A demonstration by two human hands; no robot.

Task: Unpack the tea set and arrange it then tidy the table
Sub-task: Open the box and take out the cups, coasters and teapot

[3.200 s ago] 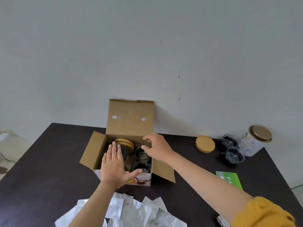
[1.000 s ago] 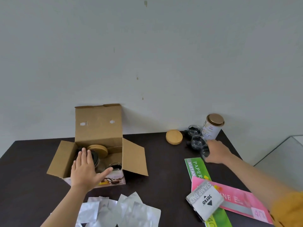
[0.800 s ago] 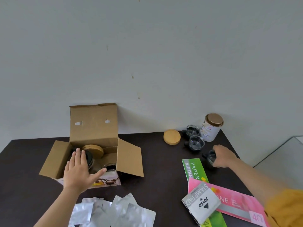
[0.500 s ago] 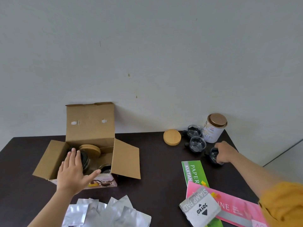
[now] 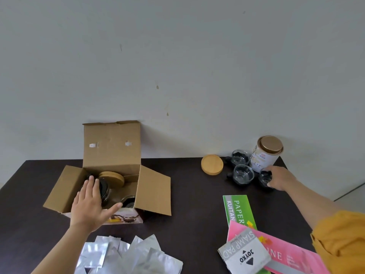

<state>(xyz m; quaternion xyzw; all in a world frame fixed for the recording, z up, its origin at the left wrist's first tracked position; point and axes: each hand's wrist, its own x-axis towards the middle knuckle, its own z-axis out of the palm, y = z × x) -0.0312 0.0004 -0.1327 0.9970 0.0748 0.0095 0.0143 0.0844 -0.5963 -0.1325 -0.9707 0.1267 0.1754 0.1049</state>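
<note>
Beside the tin (image 5: 267, 155), three glass cups (image 5: 242, 174), right hand (image 5: 280, 178) grip pinching one; left hand (image 5: 89, 206) spread on one box (image 5: 110, 155).

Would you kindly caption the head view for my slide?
Left hand steadies the open box while right hand sets a third glass cup beside two others.

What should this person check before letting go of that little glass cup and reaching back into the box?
1. Third glass cup down on the table: cannot tell; the right hand covers its base.
2. Clear of the two glass cups already set out: ok, a small gap shows.
3. Clear of the white tin: ok, though close.
4. Cardboard box steadied: ok, the left hand rests on its front edge.
5. More to unpack: ok, a wooden lid and glassware show inside.
</note>
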